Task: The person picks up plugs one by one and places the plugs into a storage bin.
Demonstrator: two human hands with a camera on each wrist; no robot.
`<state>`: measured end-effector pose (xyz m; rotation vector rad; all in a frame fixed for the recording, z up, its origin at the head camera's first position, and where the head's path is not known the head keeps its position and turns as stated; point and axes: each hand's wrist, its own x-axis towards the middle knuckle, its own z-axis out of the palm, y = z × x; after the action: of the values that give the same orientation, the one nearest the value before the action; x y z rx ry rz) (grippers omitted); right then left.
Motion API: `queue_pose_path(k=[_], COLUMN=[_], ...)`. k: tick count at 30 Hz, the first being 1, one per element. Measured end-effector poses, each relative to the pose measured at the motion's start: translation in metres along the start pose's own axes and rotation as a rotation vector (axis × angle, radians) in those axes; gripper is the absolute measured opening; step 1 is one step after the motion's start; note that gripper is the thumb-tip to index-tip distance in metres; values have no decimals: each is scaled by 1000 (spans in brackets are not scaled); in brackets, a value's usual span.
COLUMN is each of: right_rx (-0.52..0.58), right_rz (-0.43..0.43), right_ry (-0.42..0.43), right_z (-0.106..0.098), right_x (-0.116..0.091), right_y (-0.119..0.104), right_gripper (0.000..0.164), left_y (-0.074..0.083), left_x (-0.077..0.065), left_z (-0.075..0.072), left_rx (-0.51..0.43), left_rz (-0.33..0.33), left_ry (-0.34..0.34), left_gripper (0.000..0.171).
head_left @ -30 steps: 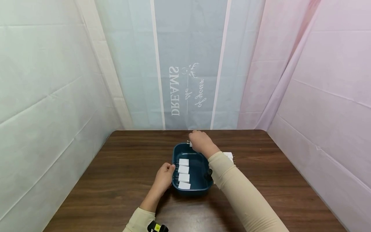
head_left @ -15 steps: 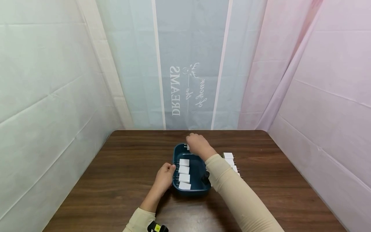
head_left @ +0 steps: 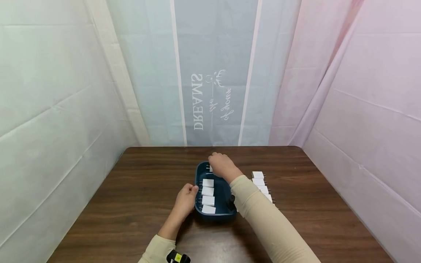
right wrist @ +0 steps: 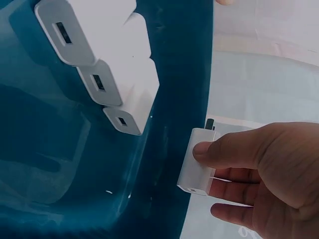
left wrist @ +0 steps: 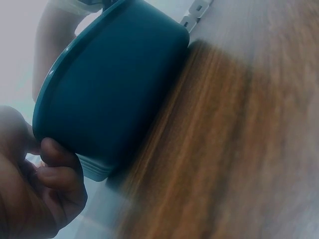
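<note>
A dark teal plastic bin stands on the table, with a column of several white USB charger plugs along its left side, prongs pointing left. My left hand pinches the bin's left rim between thumb and curled fingers; the left wrist view shows the bin's outer wall beside it. At the bin's far end, my right hand holds another white USB charger between thumb and fingers. In the right wrist view it overlaps the bin's edge, apart from the chargers inside.
Right of the bin, another column of white chargers lies on the wooden table, prongs to the right, partly hidden by my right sleeve. Pale cloth hangs at the back and both sides.
My right hand has moved slightly left and nearer with its charger, over the bin's far left corner. More of the right-hand column of chargers shows. The left hand stays on the rim.
</note>
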<state>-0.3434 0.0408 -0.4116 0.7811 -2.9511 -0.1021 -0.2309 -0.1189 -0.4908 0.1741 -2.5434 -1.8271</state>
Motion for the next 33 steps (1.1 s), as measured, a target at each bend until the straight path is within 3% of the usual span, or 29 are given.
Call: queue_pose_path(k=[33], right_rx=[4], right_rz=[-29], right_ry=[-38], right_z=[21], right_x=[12], right_y=[-13], right_gripper=[29], left_y=[1], left_x=[2], left_z=[-1], left_rx=[8], left_rz=[10], left_ry=[5], left_gripper=[25])
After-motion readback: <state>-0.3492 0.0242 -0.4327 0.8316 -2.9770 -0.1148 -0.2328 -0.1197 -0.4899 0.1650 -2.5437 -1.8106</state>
